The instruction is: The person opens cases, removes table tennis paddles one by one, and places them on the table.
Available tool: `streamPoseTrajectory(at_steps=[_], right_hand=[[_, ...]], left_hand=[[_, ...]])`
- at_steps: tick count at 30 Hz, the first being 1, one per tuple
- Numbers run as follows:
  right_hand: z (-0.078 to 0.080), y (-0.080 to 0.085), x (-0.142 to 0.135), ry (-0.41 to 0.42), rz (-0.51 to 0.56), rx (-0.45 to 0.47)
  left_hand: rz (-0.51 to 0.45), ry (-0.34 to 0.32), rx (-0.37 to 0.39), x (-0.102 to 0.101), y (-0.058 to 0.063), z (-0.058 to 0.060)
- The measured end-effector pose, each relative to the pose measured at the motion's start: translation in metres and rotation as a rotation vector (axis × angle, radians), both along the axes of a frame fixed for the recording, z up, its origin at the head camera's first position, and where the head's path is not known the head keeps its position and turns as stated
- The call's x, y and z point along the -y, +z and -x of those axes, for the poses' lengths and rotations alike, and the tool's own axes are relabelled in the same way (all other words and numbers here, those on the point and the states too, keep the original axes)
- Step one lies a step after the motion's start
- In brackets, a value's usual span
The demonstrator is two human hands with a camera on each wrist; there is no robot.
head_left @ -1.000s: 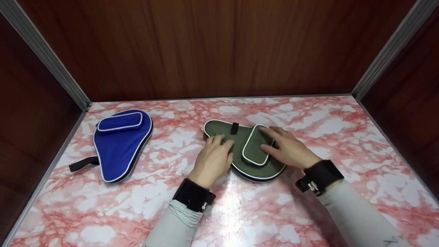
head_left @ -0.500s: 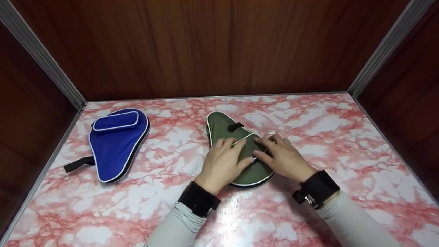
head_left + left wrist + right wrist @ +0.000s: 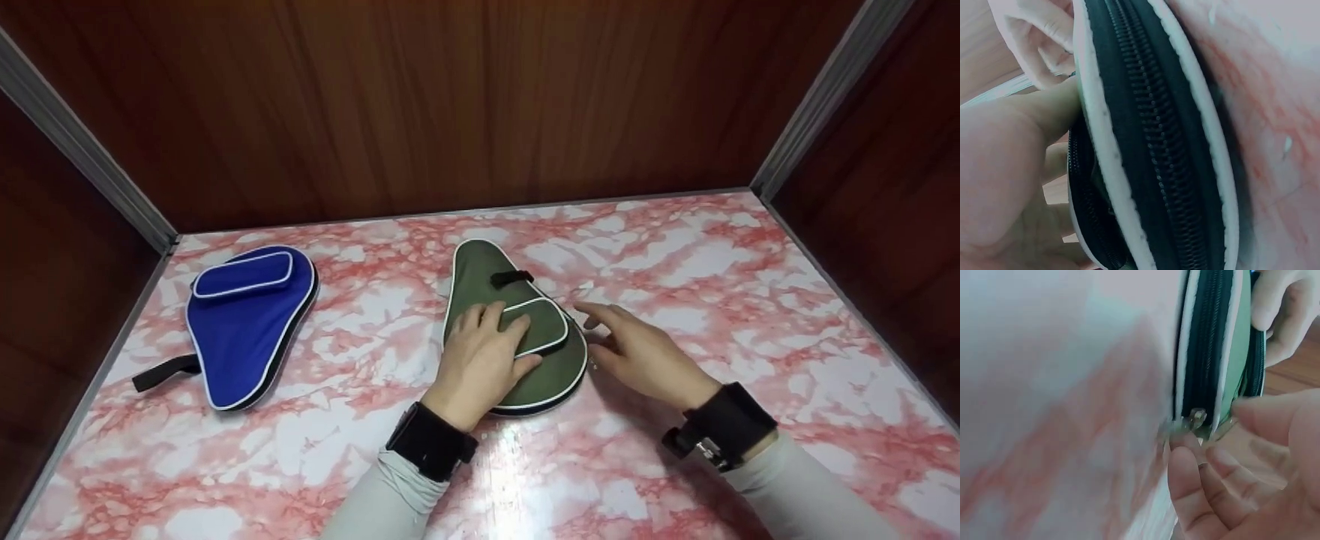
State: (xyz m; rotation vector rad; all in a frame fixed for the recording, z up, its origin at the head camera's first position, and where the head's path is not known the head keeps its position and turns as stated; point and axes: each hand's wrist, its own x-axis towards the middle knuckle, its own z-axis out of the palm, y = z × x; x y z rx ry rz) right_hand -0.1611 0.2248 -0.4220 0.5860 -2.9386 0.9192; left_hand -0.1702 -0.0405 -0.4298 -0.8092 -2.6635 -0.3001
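A green table tennis bat case (image 3: 555, 379) with white piping lies in front of me, its narrow end pointing away. My left hand (image 3: 476, 367) rests on its lower left part, fingers spread over the edge of the raised pocket (image 3: 544, 322). At the case's right side is my right hand (image 3: 649, 360), thumb and fingers bent but apart. In the right wrist view its fingertips are right by the zipper pull (image 3: 1199, 417), which looks blurred at its tab. The closed zipper (image 3: 1154, 129) runs along the case's side in the left wrist view.
A blue bat case (image 3: 244, 337) with a black strap (image 3: 166, 371) lies at the left of the red-and-white marbled table (image 3: 337, 450). Dark wooden panels (image 3: 450, 97) enclose the table at the back and both sides.
The green case has turned clockwise, so its narrow end points away from me. My right hand has left the pocket for the case's right edge; my left hand stays on the case.
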Motion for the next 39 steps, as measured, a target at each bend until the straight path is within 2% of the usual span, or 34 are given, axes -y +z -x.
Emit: streamPoseTrajectory(at_steps=[5, 9, 14, 21, 25, 31, 39], right_hand=[[-0.002, 0.005, -0.003, 0.029, -0.143, 0.006], [-0.006, 0.009, 0.002, 0.05, -0.215, -0.004], [-0.006, 0.01, 0.011, -0.004, -0.257, -0.029], [-0.002, -0.002, 0.011, -0.039, -0.237, -0.106], [-0.004, -0.009, 0.008, -0.022, -0.241, -0.175], [-0.009, -0.009, 0.009, 0.035, -0.346, -0.262], [-0.01, -0.008, 0.008, 0.077, -0.401, -0.3]], left_hand=[[-0.023, -0.014, -0.004, 0.001, 0.0, 0.001], [-0.03, -0.021, -0.004, 0.001, 0.0, 0.0], [-0.022, -0.011, -0.01, 0.001, 0.0, 0.0], [-0.009, -0.001, 0.016, 0.001, 0.001, 0.0], [-0.001, -0.003, 0.022, -0.001, 0.001, -0.001], [-0.008, 0.006, 0.007, -0.001, 0.002, -0.002], [-0.016, 0.009, 0.003, 0.0, 0.001, -0.002]])
